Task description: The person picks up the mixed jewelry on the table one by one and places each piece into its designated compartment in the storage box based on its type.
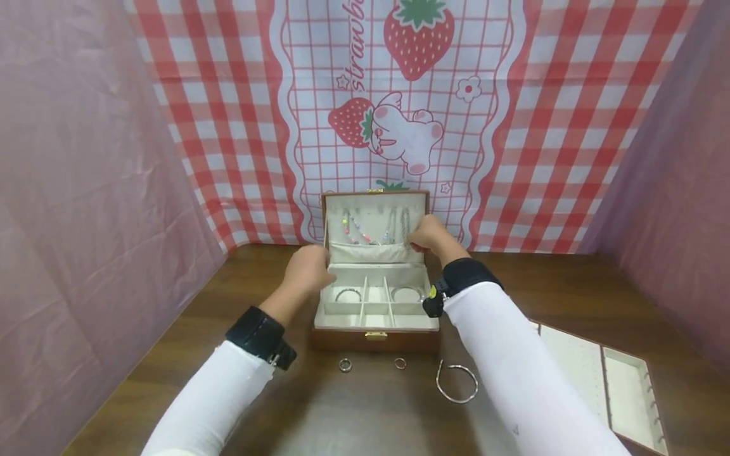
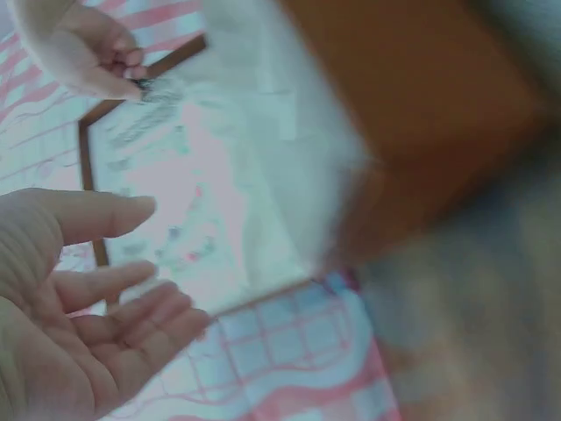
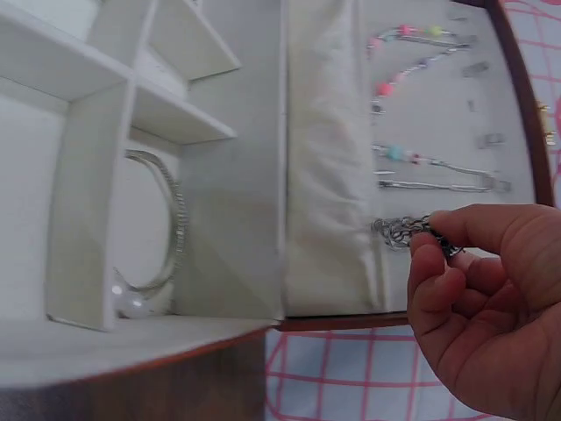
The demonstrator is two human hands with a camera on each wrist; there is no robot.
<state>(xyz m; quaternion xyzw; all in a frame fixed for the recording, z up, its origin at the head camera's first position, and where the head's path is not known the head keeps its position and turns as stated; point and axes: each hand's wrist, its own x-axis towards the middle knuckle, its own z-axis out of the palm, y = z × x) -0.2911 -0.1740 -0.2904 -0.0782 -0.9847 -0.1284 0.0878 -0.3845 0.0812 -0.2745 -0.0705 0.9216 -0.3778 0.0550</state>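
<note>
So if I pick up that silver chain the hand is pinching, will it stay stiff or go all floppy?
Probably floppy: the chain is made of small links and already bunches where the right hand pinches it. It looks thin, so likely light. It might snag, since it hangs close beside the beaded necklace in the box lid.

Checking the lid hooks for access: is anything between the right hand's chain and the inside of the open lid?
Nothing visible. The right hand pinches the silver chain right against the lid lining, beside the beaded necklace.

A brown wooden table (image 1: pixel 570 285) bears a jewellery box (image 1: pixel 375 339), two rings (image 1: pixel 345 365), a bangle (image 1: pixel 456 382) and a tray (image 1: pixel 604 380).
</note>
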